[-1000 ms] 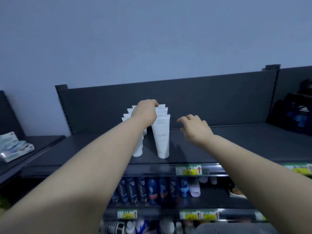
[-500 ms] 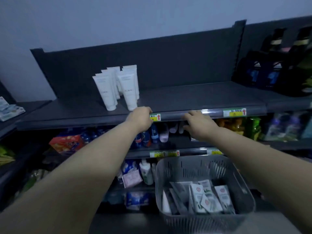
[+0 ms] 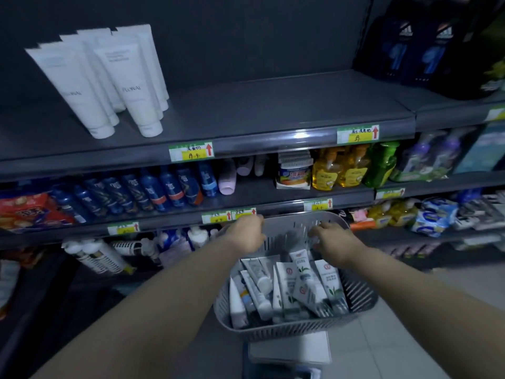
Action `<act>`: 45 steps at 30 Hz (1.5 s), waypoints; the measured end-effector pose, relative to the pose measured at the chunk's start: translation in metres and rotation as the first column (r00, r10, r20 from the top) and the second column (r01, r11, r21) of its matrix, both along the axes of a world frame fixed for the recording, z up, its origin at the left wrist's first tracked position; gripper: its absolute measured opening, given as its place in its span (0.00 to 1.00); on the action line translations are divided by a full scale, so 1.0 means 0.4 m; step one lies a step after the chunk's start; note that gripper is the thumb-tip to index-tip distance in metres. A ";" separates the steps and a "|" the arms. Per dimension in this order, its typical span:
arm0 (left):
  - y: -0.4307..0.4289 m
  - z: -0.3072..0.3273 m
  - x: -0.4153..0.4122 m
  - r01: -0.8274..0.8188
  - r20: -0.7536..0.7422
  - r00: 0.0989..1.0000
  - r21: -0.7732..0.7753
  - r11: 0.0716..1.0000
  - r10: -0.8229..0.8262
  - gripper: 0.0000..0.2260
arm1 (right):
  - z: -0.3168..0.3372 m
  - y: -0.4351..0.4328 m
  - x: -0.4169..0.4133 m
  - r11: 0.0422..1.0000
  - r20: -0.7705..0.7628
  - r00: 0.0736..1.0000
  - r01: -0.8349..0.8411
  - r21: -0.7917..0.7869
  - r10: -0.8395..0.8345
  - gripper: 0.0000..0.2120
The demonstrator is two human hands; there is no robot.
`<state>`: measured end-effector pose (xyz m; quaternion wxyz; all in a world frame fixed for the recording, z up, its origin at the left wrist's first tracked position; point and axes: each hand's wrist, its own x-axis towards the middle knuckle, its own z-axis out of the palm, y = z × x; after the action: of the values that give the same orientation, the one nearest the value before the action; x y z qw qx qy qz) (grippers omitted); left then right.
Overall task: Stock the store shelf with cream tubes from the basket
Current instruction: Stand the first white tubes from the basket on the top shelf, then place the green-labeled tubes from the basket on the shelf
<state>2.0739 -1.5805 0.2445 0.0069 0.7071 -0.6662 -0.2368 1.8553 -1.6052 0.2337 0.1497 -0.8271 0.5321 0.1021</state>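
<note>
Grey slatted plastic basket (image 3: 361, 295), low and centre, set on a pale box (image 3: 289, 348) in front of the shelving; in it, cream tubes (image 3: 289, 291), white and grey, several printed with green leaves and a round red mark, heaped at mixed angles.

Your left hand (image 3: 246, 232) sits at the basket's far left rim, fingers bent away from you and hidden behind the knuckles; you cannot tell whether they grip anything.

Your right hand (image 3: 333, 239) is over the far wall, fingers curled down beside the top of one tube; whether they pinch it, you cannot tell.

Top shelf (image 3: 273, 105), dark grey; tall white tubes (image 3: 109, 83) stand cap-down in two rows at its left.

Price tags (image 3: 191, 151), green and yellow, on the shelf edge.

Shelf below: blue bottles (image 3: 153, 190), a pink bottle (image 3: 227, 179), yellow bottles (image 3: 338, 170); a red packet (image 3: 24, 212) far left.
</note>
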 end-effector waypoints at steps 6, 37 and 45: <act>0.007 -0.162 -0.026 -0.051 -0.059 0.996 0.176 0.983 0.062 0.15 | -0.164 0.006 -0.016 0.970 -0.076 0.997 -0.014 0.245 0.033 0.19; -0.054 -0.348 -0.217 -0.089 0.046 0.996 0.386 0.918 0.077 0.19 | -0.219 -0.077 -0.150 0.933 0.223 0.966 -0.195 0.301 0.130 0.06; -0.017 -0.339 -0.220 -0.142 0.185 0.978 0.254 0.957 0.096 0.15 | -0.189 -0.082 -0.153 0.971 0.320 0.933 -0.212 0.112 0.167 0.13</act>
<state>1.9860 -1.5873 0.1091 -0.1308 0.7583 -0.5826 -0.2617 1.7942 -1.6382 0.1579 0.2798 -0.8674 0.4108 0.0242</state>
